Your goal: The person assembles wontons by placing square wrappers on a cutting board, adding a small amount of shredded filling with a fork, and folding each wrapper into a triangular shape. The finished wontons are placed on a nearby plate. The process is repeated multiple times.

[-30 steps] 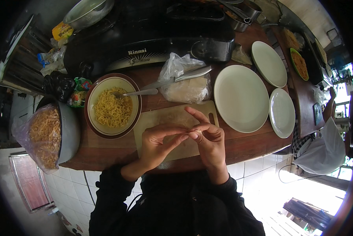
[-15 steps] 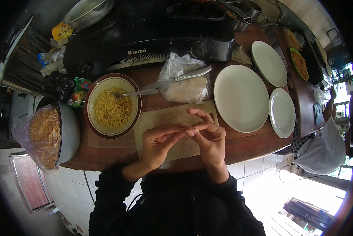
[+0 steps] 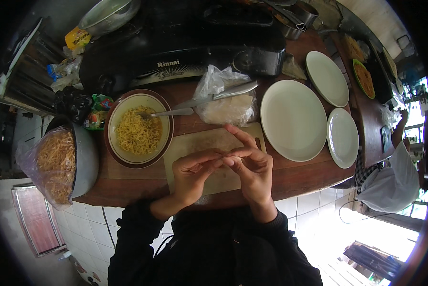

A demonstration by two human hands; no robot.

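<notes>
— How do the fingers (image 3: 242,137) stand?

— Those of the left hand (image 3: 189,177) and the right hand (image 3: 256,175) meet at the tips, thumbs drawn in against forefingers in a close pinch. Whether anything sits between the tips cannot be told. One right finger is raised from the pinch, pointing away from the person.

— What is under them?

— A pale, flat, rectangular cutting board (image 3: 185,144), its slotted edge just right of the fingers. Its near edge lies close to the front edge of the brown wooden bench (image 3: 299,178), on the person's side of the fingers.

— And the left?

— Left of the fingers and a little farther out, a round cream bowl with a brown rim (image 3: 113,136) holds curly yellow noodles (image 3: 138,133). Its rim reaches the board's left edge, so room there is tight; whether they touch cannot be told.

— Beyond the fingers?

— A crumpled clear plastic bag (image 3: 228,108) with pale contents, and a long silver metal utensil (image 3: 235,89) across it.

— So the right is wider?

— Partly. A large white round plate (image 3: 294,119) crowds the board's far right corner. Nearer the person the gap widens, and brown wood shows from beside the right fingers to the front edge.
</notes>
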